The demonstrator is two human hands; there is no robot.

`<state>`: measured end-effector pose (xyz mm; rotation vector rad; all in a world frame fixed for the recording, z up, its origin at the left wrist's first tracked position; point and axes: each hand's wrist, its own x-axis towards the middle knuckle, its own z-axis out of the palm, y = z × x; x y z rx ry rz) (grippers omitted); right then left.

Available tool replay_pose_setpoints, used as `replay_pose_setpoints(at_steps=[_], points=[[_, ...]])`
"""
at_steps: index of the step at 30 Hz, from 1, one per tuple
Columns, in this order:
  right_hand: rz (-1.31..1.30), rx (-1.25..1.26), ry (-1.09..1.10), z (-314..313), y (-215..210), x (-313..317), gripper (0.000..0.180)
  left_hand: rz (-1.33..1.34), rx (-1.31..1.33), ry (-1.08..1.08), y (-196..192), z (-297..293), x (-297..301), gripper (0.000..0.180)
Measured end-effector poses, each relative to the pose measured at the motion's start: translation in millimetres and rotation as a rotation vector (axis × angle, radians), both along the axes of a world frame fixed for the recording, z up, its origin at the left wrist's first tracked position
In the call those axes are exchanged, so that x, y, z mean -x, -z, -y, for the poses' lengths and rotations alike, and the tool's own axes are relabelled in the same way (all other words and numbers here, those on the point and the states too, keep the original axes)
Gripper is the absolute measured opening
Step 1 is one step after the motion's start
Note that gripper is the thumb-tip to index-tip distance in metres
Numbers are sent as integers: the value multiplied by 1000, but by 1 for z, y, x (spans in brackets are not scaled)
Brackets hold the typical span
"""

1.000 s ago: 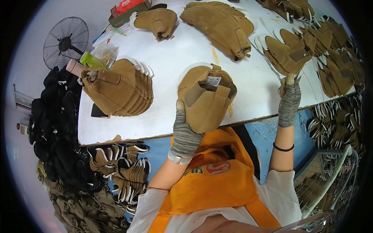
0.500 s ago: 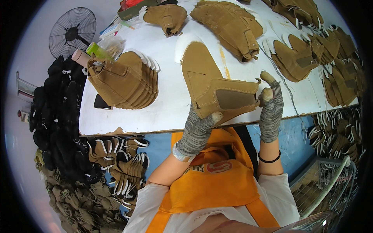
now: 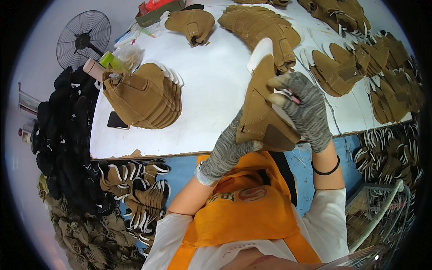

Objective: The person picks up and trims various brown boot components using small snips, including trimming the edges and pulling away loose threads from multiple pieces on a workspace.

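A tan suede boot upper point(image 3: 257, 110) with a white toe edge and a dark elastic side panel is held up over the table's front edge, toe pointing away from me. My left hand point(image 3: 229, 146), in a grey knit glove with bare fingertips, grips its heel side, the thumb lying over the near face. My right hand point(image 3: 306, 105), gloved alike, is curled at the upper's right side with its fingertips against or just over the suede. A small pink object point(image 3: 291, 96) shows between those fingers; its kind is too small to tell.
On the white table point(image 3: 207, 99) a stack of tan uppers point(image 3: 148, 96) stands at left, by a phone point(image 3: 118, 120). More uppers point(image 3: 265, 31) lie at the back and right. A fan point(image 3: 82, 41) stands far left; a wire cart point(image 3: 375, 216) is at lower right.
The boot upper has turned, its toe swinging right and its top edge coming nearer me. My right hand has moved up and left from beside the upper's top edge to its side.
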<state>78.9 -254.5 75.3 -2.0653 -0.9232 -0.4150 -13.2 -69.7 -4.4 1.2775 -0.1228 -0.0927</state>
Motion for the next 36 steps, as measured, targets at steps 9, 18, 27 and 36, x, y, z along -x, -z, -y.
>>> replay_pose_setpoints(at_steps=[9, 18, 27, 36], points=[[-74, 58, 107, -2, 19, -11, 36, -60, 123, 50, -6, -11, 3, 90], [313, 238, 40, 6, 29, -13, 33, -161, 187, 122, -14, -11, 2, 92], [319, 159, 5, 4, 31, -16, 23, -189, 144, 140, -14, -8, 3, 84], [94, 27, -74, 8, 34, -17, 9, -205, 162, 142, -15, -3, 2, 86]])
